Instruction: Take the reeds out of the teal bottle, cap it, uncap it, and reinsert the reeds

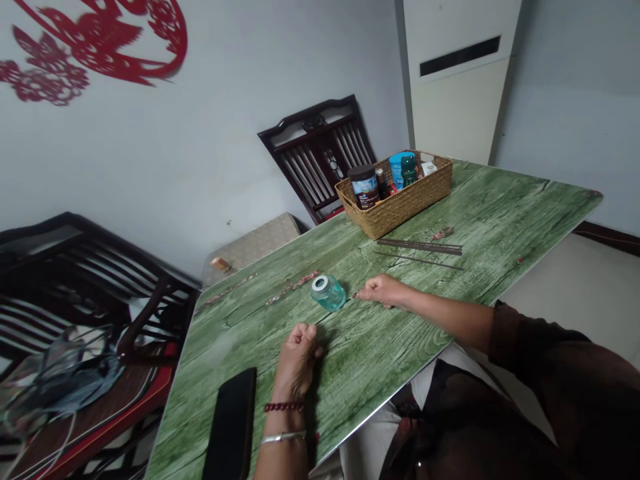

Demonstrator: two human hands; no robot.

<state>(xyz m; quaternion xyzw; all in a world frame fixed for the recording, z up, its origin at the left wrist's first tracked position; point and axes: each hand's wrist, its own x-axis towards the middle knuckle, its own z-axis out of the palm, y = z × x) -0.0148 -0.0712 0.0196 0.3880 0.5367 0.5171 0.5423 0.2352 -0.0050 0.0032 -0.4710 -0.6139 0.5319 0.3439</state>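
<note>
A teal glass bottle (329, 295) with an open, white-rimmed mouth sits on the green wood-grain table (505, 227), nearer the left edge than the right. This angle does not show whether it stands or lies on its side. Just to its right, the right hand (383, 291) grasps a thin reddish sprig (355, 295) between its fingertips, the sprig's tip almost touching the bottle. The left hand (299, 358) is clenched into a fist on the tabletop near the bottle, with nothing visible in it. A beaded bracelet (283, 407) and a silver bangle (283, 437) circle its wrist, and a black smartphone (231, 427) lies just beside it. More dried sprigs (293, 287) lie beyond the bottle, dark thin sticks (419, 247) lie to the right, and a wicker basket (395, 200) holding jars (363, 187) sits at the far corner. A careless knock from either hand could tip or roll the bottle, and the brittle-looking sprig could snap if pressed against the glass.
</note>
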